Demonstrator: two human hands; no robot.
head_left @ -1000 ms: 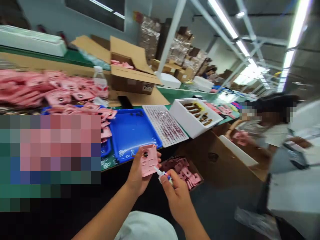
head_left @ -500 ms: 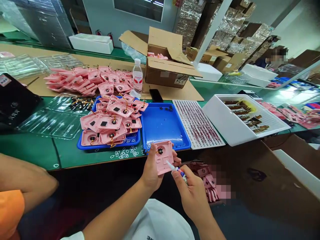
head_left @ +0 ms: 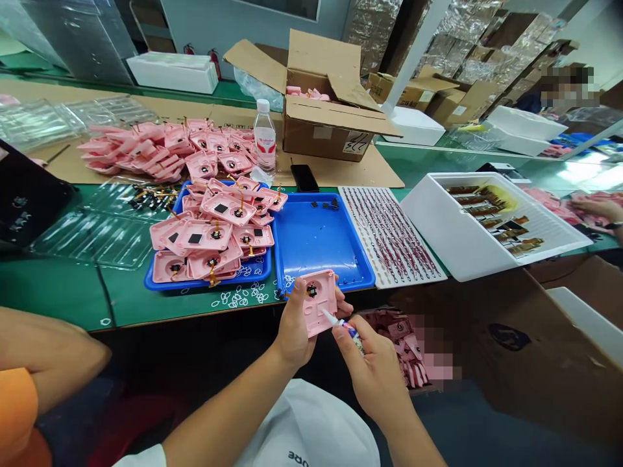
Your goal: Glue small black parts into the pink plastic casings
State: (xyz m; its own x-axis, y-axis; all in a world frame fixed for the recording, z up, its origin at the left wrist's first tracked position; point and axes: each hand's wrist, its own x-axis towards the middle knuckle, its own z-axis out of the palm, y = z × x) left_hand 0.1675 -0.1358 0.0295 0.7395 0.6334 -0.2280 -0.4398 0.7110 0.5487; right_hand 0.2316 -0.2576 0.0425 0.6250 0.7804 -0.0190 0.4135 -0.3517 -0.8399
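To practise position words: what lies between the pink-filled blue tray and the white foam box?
Head view: a second blue tray and a white board of red wires.

The head-worn camera looks forward and down, close above the left hand [head_left: 294, 326] and right hand [head_left: 372, 379].

1. A square pink plastic plate [head_left: 322, 311] sits tilted in the left hand [head_left: 294, 336], gripped along its edge, with a black round part [head_left: 311, 291] set in its face.
2. A small glue tube [head_left: 348, 329] is pinched in the right hand [head_left: 372, 376], its white nozzle [head_left: 328, 317] angled up, the tip right at the plate's lower edge.
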